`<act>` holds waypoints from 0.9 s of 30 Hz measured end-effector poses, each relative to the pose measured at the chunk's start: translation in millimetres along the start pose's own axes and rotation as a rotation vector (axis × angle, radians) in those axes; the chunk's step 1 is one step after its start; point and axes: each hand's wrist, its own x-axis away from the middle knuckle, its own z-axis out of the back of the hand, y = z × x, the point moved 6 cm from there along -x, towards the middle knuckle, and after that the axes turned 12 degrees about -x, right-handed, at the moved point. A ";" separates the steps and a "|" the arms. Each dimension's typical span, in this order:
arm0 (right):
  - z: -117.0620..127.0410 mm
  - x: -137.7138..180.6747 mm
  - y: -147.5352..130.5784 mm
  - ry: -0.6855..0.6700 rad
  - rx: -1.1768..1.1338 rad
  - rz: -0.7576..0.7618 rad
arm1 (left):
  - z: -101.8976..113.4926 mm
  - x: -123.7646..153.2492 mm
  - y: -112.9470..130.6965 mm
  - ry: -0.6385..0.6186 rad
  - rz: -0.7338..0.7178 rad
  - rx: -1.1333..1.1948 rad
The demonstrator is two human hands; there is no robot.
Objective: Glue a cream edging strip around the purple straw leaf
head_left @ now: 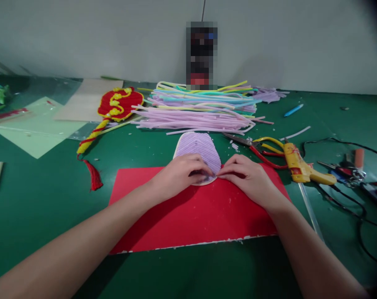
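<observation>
A purple oval piece (199,148) covered in rows of purple pipe cleaner lies partly on a red sheet (194,216) on the green table. My left hand (180,174) rests curled over its near left edge, fingers pressed onto it. My right hand (247,176) pinches the piece's near right edge with thumb and fingertips together. Both hands meet at the piece's lower end, which they hide.
Behind lies a pile of pastel pipe cleaners (200,110). A red and yellow fan-shaped ornament with a tassel (120,106) lies at the left. Pliers (253,145), a yellow glue gun (303,166) and black cables (346,207) are on the right. Clear sheets (35,124) sit far left.
</observation>
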 end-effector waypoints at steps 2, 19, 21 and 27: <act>-0.2 0.2 0.7 -0.002 -0.005 0.000 | 13.6 -0.5 -2.7 0.039 0.040 0.043; -1.4 -0.1 4.9 -0.024 -0.038 -0.051 | 27.6 9.7 -36.4 -0.391 0.226 0.196; -1.8 0.0 5.7 -0.026 -0.037 -0.056 | 30.4 14.5 -39.8 -0.463 0.267 0.259; -1.6 -0.1 6.5 -0.004 -0.022 -0.039 | 43.6 24.1 -63.2 -0.466 0.391 0.320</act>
